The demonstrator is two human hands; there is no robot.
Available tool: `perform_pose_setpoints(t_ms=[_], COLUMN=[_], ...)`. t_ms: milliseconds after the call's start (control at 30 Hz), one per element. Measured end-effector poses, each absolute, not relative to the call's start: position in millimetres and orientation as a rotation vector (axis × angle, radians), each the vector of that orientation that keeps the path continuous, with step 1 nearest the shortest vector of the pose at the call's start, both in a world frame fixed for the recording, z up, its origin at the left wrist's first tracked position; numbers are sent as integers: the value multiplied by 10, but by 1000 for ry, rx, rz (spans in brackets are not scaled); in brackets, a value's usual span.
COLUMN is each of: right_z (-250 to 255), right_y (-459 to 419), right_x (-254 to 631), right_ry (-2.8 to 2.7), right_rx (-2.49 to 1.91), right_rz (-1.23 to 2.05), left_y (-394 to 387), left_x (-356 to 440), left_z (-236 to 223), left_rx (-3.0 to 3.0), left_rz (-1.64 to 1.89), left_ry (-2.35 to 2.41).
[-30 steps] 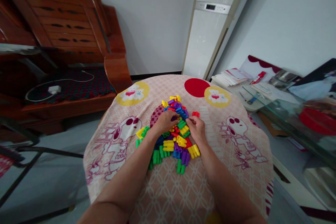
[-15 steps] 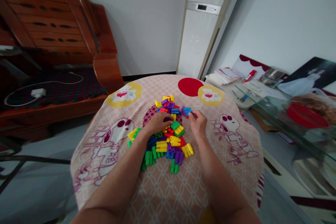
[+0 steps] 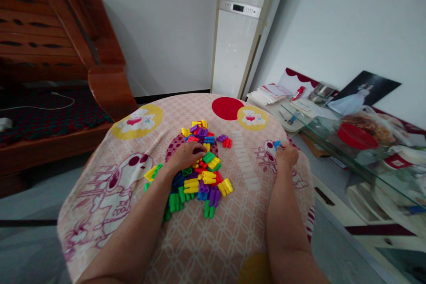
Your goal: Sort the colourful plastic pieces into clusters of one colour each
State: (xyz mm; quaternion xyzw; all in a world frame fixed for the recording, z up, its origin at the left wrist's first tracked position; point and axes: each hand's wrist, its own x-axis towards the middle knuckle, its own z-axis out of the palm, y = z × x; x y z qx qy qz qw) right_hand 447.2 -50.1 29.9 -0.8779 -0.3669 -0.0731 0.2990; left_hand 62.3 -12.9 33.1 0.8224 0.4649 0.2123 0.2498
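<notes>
Directions are read from the wearer's seat, with twelve o'clock straight ahead.

Hands: The right hand (image 3: 286,155) is at the table's two-to-three o'clock side, above the patterned tablecloth (image 3: 239,230) and well apart from the pile. Its fingertips are clamped on a small blue block (image 3: 277,143), part of which projects from the far side of the grip. The left hand (image 3: 187,155) is over the upper part of the pile of plastic blocks (image 3: 191,185), fingers bent, fingertips close to a small yellow block (image 3: 207,146). Whether they are pinched together on a piece cannot be told.

Pile: Red, yellow, green, blue and purple pieces lie mixed near the table's middle. Measured from the pile's centre, a purple block (image 3: 222,137) and a red block (image 3: 227,143) lie close together, apart from the pile, between one and two o'clock. A yellow triangular piece (image 3: 149,174) lies at nine o'clock, partly behind the left forearm; a green block (image 3: 209,208) lies at the six o'clock edge.

Surroundings: A wooden bench (image 3: 106,84) stands at ten o'clock and a white cabinet-style air conditioner (image 3: 233,53) just past twelve. At two o'clock, a glass shelf (image 3: 319,135) bears a red bowl (image 3: 357,136).
</notes>
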Motion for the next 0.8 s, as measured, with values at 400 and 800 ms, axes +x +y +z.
perform_pose_setpoints(t_ms=[400,800], right_z=[410,114], right_y=[-412,-273], right_x=[4096,2610], right_ry=[-1061,-1961], right_rx=[-2103,-1180], right_rz=[-152,432], left_y=[-145,-146], left_x=[578,464], left_z=[375,437], left_rx=[2183,2165], left_rz=[598,667], left_ry=[1281,1395])
